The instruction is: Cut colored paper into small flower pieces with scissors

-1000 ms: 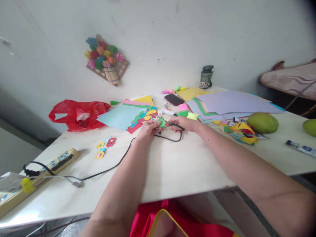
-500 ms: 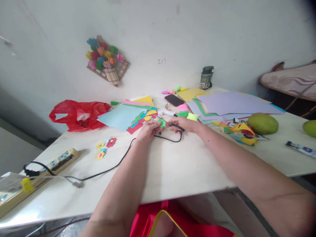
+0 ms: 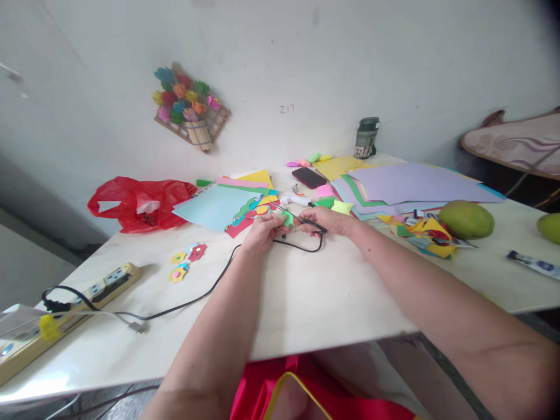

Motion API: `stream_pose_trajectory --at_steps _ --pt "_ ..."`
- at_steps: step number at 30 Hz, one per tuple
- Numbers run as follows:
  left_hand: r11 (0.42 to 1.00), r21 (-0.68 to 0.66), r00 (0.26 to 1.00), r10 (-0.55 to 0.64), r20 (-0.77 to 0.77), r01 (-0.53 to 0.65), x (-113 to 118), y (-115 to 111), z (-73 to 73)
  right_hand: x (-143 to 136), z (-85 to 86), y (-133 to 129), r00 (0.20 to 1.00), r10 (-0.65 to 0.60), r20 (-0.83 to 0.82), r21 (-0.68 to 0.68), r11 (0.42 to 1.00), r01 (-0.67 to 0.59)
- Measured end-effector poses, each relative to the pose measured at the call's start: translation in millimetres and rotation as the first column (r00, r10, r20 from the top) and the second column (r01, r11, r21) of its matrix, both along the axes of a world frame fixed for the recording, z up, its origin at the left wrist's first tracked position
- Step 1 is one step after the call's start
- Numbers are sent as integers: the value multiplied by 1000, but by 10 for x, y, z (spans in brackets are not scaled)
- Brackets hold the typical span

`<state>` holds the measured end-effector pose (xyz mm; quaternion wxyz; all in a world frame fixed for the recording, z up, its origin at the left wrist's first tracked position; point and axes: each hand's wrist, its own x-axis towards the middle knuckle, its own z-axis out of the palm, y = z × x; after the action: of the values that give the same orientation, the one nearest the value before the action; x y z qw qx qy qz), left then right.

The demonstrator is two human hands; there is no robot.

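Near the middle of the table, my left hand (image 3: 261, 231) pinches a small green paper piece (image 3: 287, 219). My right hand (image 3: 326, 220) is closed around black-handled scissors (image 3: 310, 222), whose blades point left over the green piece. Just beyond my hands lie cut paper strips and rounds (image 3: 258, 209) in red, blue, green and yellow. A white glue gun (image 3: 296, 199) rests behind the scissors. Small paper flowers (image 3: 198, 252) lie to the left of my left hand.
A black cord (image 3: 210, 291) runs from the power strip (image 3: 109, 280) to my hands. A red bag (image 3: 140, 201), phone (image 3: 308, 177), paper sheets (image 3: 406, 184), paper scraps (image 3: 431, 233), a green fruit (image 3: 466, 219) and a tube (image 3: 534, 263) lie around. A bottle (image 3: 366, 138) stands at the back.
The green piece between my hands has turned slightly, and the scissor blades have shifted a little against it. Everything else looks the same.
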<state>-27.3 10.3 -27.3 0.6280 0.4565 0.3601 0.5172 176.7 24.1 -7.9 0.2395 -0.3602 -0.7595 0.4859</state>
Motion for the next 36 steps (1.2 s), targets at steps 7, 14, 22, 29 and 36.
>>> stream_pose_trajectory --at_steps 7,14,22,29,36 --pt "999 -17 999 29 24 -28 27 -31 43 6 -23 23 1000 2 -7 -4 1000 -3" --pt "1000 -14 999 21 37 -20 6 -4 6 0 -16 24 1000 -8 10 -16 1000 9" --pt "1000 -11 1000 -5 13 5 -3 0 -1 -5 -28 35 1000 -14 0 -19 1000 14" --pt "1000 -7 1000 2 -14 -2 -10 8 -14 -3 -20 29 1000 -8 12 3 1000 8" --pt "1000 -3 1000 -1 -5 1 -4 0 -5 11 -60 69 1000 13 3 12 1000 -13"
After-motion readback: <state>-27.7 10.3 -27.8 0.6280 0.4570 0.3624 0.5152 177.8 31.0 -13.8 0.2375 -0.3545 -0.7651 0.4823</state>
